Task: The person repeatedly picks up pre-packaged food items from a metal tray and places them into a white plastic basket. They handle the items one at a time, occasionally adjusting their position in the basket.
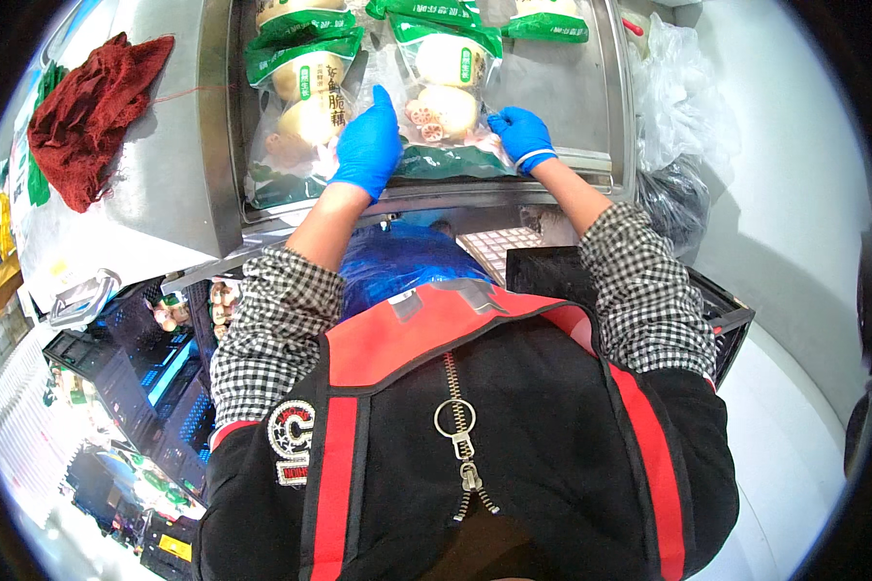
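Observation:
A clear plastic bag of lotus root (447,109) with green printed ends lies in a metal tray (581,102). My left hand (370,145), in a blue glove, rests along the bag's left side, its thumb side towards the bag. At the bag's lower right, my right hand (523,139), also gloved in blue, pinches its edge with curled fingers. A second lotus root bag (305,109) lies just left of my left hand, partly covered by it. Further bags lie at the top of the tray, one of them at the upper right (548,22).
A dark red cloth (98,120) lies on the metal counter (182,138) at left. Clear plastic bags (672,94) hang right of the tray, above a black bag (674,203). Below are a blue plastic bag (407,258) and a black crate (730,319); more dark crates (109,370) stand at lower left.

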Action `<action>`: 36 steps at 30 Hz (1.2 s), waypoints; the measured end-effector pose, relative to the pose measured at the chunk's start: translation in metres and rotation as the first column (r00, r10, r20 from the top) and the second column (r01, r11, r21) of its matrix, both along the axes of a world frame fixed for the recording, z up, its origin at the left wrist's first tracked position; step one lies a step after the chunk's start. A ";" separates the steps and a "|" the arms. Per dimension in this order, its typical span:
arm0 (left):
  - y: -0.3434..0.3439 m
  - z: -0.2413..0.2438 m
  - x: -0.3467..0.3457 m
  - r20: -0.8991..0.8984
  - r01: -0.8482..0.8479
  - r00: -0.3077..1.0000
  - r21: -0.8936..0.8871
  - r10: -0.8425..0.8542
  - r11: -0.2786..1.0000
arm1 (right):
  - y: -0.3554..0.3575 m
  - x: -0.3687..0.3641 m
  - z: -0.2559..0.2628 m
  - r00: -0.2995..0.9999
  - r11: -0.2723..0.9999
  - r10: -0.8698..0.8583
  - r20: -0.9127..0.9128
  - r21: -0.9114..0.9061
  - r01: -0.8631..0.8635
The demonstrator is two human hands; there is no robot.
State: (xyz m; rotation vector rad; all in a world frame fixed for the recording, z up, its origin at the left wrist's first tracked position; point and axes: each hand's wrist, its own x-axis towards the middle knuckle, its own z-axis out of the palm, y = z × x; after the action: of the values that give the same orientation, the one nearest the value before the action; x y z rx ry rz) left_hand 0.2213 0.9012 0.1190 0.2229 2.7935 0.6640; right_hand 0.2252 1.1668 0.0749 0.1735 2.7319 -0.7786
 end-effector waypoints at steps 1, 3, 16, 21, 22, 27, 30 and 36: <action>-0.001 0.001 0.006 -0.018 0.022 1.000 -0.034 -0.023 0.999 | -0.004 0.002 -0.004 0.998 0.998 0.020 -0.055 0.060 -0.017; -0.004 0.001 0.014 -0.056 0.060 0.996 -0.104 -0.067 0.993 | -0.008 0.010 -0.005 0.991 0.988 0.097 -0.088 0.125 -0.086; -0.043 0.014 0.044 -0.357 0.508 0.716 -0.324 -0.600 0.798 | 0.023 0.017 0.043 0.529 0.561 0.824 -0.206 0.437 -0.703; -0.044 0.017 0.046 -0.213 0.609 0.673 -0.384 -0.709 0.694 | 0.020 0.022 0.058 0.535 0.463 0.845 0.015 0.482 -0.744; -0.037 0.019 0.044 -0.219 0.650 0.633 -0.370 -0.743 0.663 | 0.025 0.019 0.070 0.521 0.446 0.853 0.035 0.471 -0.761; 0.002 0.007 0.049 -0.286 0.717 0.667 -0.005 -0.688 0.697 | 0.118 0.015 0.173 0.631 0.621 0.736 -0.245 0.616 -0.485; 0.012 0.014 0.048 -0.181 0.764 0.641 0.065 -0.746 0.642 | 0.167 0.078 0.303 0.756 0.864 0.408 -0.512 0.483 -0.139; 0.029 -0.007 0.042 -0.396 0.603 0.784 0.300 -0.479 0.739 | 0.236 0.328 0.313 0.593 0.673 -0.444 -0.672 0.186 0.715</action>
State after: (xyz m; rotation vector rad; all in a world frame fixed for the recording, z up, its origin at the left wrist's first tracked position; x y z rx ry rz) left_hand 0.2629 0.9299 0.1116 1.2786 2.5733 1.1194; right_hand 0.5530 1.4025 0.3875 1.2277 3.4476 -0.3337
